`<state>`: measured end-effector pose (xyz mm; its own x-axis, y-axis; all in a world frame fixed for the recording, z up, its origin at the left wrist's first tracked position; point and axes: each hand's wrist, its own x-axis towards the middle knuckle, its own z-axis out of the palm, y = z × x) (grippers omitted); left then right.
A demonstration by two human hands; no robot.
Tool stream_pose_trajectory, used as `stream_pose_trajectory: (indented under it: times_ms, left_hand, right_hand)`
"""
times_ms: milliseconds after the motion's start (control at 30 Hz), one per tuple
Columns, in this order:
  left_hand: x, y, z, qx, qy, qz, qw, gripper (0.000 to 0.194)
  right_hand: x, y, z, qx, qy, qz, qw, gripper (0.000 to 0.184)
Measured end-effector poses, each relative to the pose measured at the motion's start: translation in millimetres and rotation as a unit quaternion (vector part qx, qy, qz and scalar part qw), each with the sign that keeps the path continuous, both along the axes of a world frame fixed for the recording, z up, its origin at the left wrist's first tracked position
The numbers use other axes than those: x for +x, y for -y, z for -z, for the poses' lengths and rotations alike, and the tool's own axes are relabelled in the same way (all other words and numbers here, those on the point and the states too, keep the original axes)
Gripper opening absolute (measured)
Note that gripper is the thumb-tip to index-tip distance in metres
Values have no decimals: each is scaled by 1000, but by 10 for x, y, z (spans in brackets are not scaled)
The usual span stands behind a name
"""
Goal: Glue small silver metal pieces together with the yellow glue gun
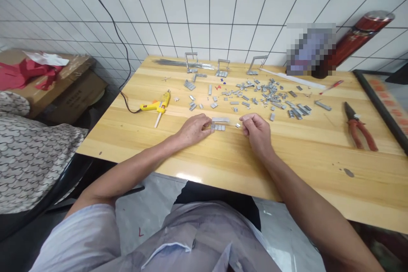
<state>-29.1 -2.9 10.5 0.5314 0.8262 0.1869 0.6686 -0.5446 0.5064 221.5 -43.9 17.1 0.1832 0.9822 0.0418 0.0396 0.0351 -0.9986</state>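
Observation:
My left hand (195, 129) rests on the wooden table, its fingers and thumb closed on the left end of a small silver metal assembly (218, 127). That assembly has a row of short strips, with a longer bar along its far side. To its right, my right hand (257, 130) is closed in a pinch; whatever its fingertips hold is too small to make out. Just left of those fingertips is a tiny shiny metal piece (237, 126), and I cannot tell whether they touch it. Many loose grey metal pieces (270, 90) lie beyond both hands.
A yellow glue gun (163, 103) with a black cord lies left. Three small upright metal frames (222, 68) stand near the wall beside thin rods (178, 63). At right are red-handled pliers (357, 129), a red pen (331, 87) and a red flask (360, 38).

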Motion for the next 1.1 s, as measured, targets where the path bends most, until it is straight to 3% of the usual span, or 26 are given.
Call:
stream_pose_trajectory:
  times_ms: [200, 367, 467, 633, 700, 800, 967, 1100]
  left_hand:
    - [16, 29, 11, 1, -6, 2, 1000, 13]
    - [-250, -62, -153, 9, 5, 4, 1000, 16]
    - [-625, -436, -374, 37, -20, -79, 996, 15]
    - [-1250, -1494, -667, 25, -135, -302, 943, 21]
    - [-1392, -1863, -661, -24, -186, -339, 922, 25]
    - [-1478, -2212, -538, -79, -223, -339, 911, 31]
    - [-1492, -2386, -326, -98, -229, -329, 911, 28]
    - [-1526, -2405, -313, -101, -221, -318, 916, 10]
  right_hand:
    - [-26, 25, -27, 1, 28, -10, 1000, 22]
    - [-18, 60, -40, 6, 59, -10, 998, 23]
    - [-2, 75, -27, 17, 88, -5, 996, 24]
    - [28, 75, 20, 14, 124, 0, 992, 28]
    - [45, 69, 39, 12, 131, 3, 991, 29]
    - [69, 53, 58, 13, 139, 10, 990, 29]
    - [81, 21, 62, 21, 147, 13, 989, 29]
    - [84, -2, 63, 17, 144, 23, 989, 30]
